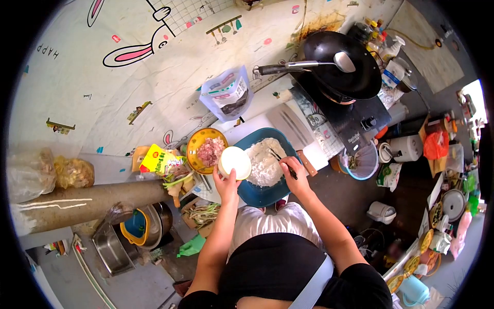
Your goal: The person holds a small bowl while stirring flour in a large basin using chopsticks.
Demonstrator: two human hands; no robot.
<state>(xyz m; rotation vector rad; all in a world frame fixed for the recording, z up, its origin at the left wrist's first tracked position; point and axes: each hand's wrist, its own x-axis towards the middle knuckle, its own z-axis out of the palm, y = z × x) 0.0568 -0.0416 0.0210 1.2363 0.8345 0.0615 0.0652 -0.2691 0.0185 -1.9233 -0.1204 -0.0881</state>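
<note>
Holding a white bowl (pixel 235 157), left fingers (pixel 232 176) pressed on its near side, right fingers (pixel 285 166) pinching black chopsticks (pixel 276 155), far ends over white powder (pixel 263 171) in a blue basin (pixel 252 195).

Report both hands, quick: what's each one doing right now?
Left hand: closed on the rim of a white bowl.
Right hand: closed on dark chopsticks, tips in the white powder.

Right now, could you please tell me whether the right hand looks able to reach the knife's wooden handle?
Probably yes: the right hand appears close to the wooden handle, with nothing visible between them, though it holds black chopsticks.
</note>
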